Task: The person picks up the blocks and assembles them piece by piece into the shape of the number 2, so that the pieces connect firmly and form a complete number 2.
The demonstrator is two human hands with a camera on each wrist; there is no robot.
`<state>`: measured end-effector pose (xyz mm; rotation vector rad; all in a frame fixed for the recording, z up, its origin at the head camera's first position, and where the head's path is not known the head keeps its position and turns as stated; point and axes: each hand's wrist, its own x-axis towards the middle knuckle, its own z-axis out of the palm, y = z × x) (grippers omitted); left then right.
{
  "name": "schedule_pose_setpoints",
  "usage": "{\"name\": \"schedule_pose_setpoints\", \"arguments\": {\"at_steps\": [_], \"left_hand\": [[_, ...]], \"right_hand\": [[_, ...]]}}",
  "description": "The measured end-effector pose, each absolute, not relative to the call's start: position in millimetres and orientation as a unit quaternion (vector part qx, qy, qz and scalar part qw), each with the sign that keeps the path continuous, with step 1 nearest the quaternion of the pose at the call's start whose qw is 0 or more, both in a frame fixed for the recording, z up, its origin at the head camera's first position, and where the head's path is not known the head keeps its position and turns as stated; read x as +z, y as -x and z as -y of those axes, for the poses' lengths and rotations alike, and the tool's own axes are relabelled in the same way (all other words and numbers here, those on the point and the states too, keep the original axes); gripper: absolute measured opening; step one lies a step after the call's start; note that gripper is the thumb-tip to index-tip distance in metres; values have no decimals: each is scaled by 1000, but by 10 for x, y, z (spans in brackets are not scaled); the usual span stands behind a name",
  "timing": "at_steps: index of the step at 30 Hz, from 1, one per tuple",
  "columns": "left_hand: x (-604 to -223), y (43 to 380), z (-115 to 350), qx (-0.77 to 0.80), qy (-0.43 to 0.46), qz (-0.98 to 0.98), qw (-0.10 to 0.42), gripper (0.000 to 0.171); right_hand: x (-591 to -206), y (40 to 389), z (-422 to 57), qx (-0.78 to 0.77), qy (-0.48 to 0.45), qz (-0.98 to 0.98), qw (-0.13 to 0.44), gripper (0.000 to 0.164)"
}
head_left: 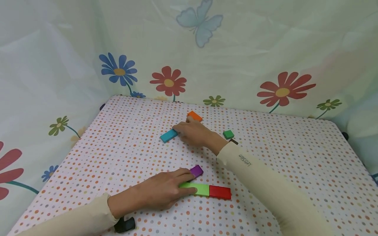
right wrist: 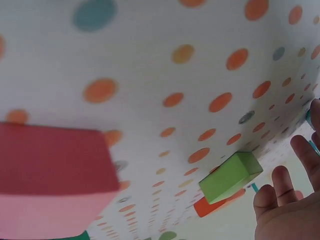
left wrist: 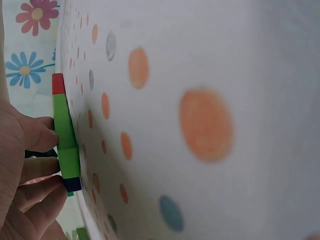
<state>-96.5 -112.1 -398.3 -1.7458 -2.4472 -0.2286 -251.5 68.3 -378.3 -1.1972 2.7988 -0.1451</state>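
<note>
On the dotted cloth, my left hand (head_left: 162, 189) rests with its thumb on a light green block (head_left: 201, 189) and its fingers by a purple block (head_left: 197, 170). A red block (head_left: 220, 192) lies end to end with the light green one. The left wrist view shows thumb and fingers against the green block (left wrist: 64, 122), with a dark blue end piece (left wrist: 73, 184) by the fingertips. Farther back, my right hand (head_left: 192, 132) grips the right end of a blue block (head_left: 168, 136); only a sliver of it shows in the right wrist view.
An orange block (head_left: 195, 115) lies just behind the right hand. A green block (head_left: 228, 134) and a partly covered dark brown block (head_left: 233, 141) lie beside the right wrist. A black object (head_left: 125, 225) sits under the left sleeve. Flowered curtain (head_left: 236, 59) surrounds the table.
</note>
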Motion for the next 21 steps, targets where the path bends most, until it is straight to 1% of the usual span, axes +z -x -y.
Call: {"name": "schedule_pose_setpoints", "arguments": {"at_steps": [5, 9, 13, 21], "left_hand": [[-3977, 977, 1121, -75, 582, 806, 77, 32], [-3957, 983, 1111, -66, 583, 806, 81, 33], [-3934, 984, 1102, -59, 583, 807, 73, 34], [-3924, 991, 1097, -55, 584, 808, 62, 36]], "right_hand": [[-3797, 2542, -574, -56, 382, -921, 61, 48], [-3786, 2514, -494, -47, 371, -926, 59, 43], [-3773, 2475, -454, -37, 360, -930, 60, 36], [-3771, 2442, -513, -43, 346, -934, 75, 35]]}}
